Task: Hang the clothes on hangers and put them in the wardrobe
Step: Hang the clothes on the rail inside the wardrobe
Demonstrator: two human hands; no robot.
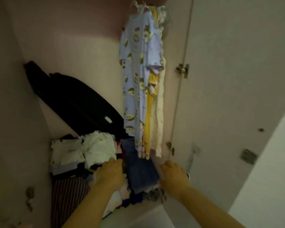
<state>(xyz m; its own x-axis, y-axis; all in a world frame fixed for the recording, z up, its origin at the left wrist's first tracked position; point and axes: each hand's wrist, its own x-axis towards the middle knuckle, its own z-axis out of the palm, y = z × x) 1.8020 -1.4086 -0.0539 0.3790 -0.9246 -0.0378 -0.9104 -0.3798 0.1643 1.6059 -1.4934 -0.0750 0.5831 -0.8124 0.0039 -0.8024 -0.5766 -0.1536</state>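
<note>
The pale wardrobe (72, 46) stands open. Above the folded denim (138, 168), blue printed pyjamas (135, 71), a yellow piece (148, 112) and a cream one (160, 116) already hang. The left hand (109, 175) and right hand (174, 173) flank the denim; whether either grips it, I can't tell. The white folded stacks (97, 148) left of it look to be still waiting.

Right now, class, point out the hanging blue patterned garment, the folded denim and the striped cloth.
hanging blue patterned garment (133, 71): head view, on its front panel.
folded denim (140, 171): head view, on its top face.
striped cloth (67, 195): head view, on its middle.
</note>
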